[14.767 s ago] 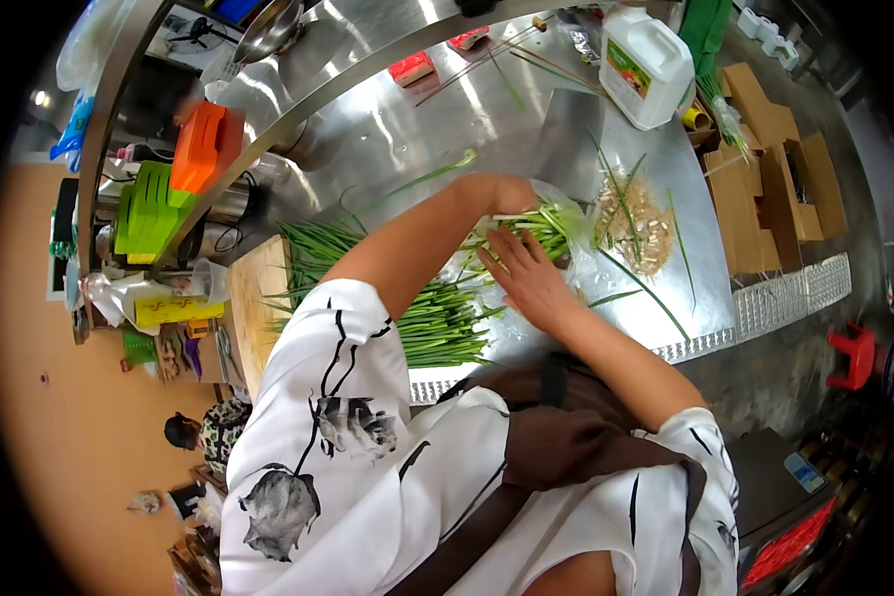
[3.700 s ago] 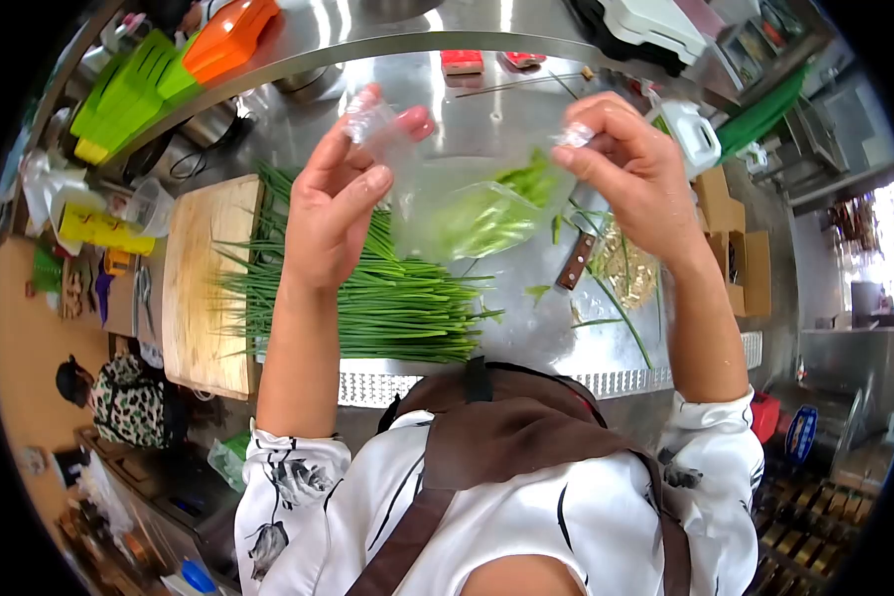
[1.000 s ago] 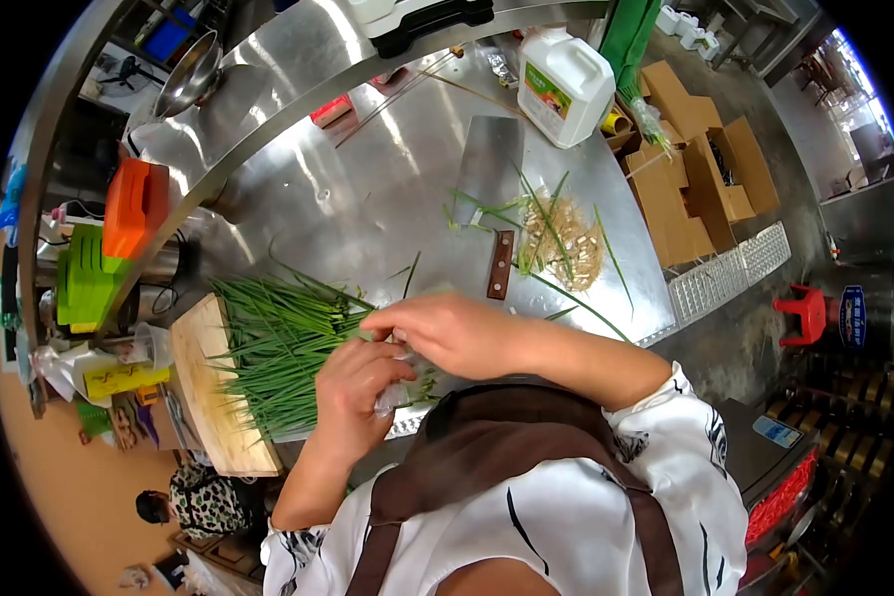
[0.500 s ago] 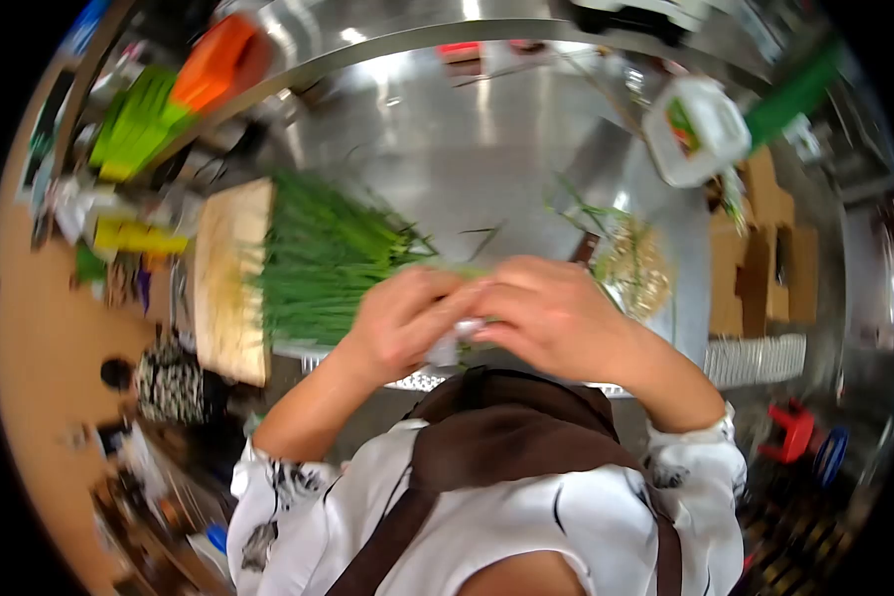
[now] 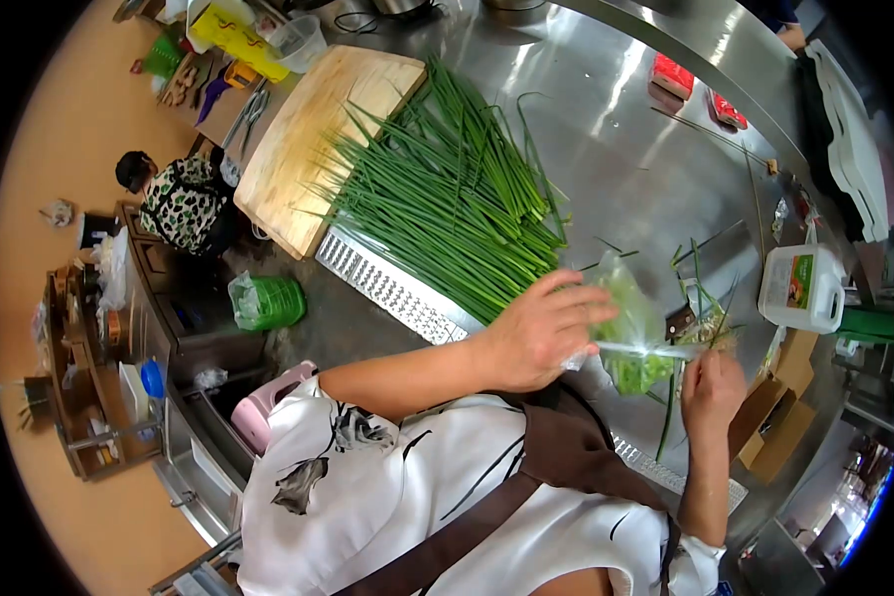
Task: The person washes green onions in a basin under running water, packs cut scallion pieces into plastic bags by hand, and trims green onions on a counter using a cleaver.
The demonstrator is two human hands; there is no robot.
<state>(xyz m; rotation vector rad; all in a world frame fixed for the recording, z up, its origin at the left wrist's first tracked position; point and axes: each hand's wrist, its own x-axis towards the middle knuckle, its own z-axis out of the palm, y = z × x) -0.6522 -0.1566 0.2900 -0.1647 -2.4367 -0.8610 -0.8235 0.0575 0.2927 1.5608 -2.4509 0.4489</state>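
A clear plastic bag [image 5: 633, 323] of light green vegetables hangs between my hands, its plastic pulled into a narrow band across the middle. My left hand [image 5: 544, 333] pinches the band's left end, with its other fingers raised beside the bag. The right end is gripped in my right hand [image 5: 715, 390], which is closed in a fist. Long green stalks [image 5: 457, 199] lie in a large pile beyond my left hand. Near my right hand, a knife [image 5: 681, 320] is partly hidden by the bag, beside pale trimmings [image 5: 707, 328].
A wooden board [image 5: 318, 149] lies under the stalk tips at the left. Along the steel table's [image 5: 586, 129] right side stands a white jug [image 5: 802, 288]; red packets [image 5: 671, 77] lie farther back. Cardboard boxes [image 5: 779, 407] are at the lower right. A person [image 5: 184, 199] is at the far left.
The view has turned, so the table appears tilted. My hands, close together half a second ago, have moved apart with the bag stretched between them. Earlier, the bag was held open at both corners.
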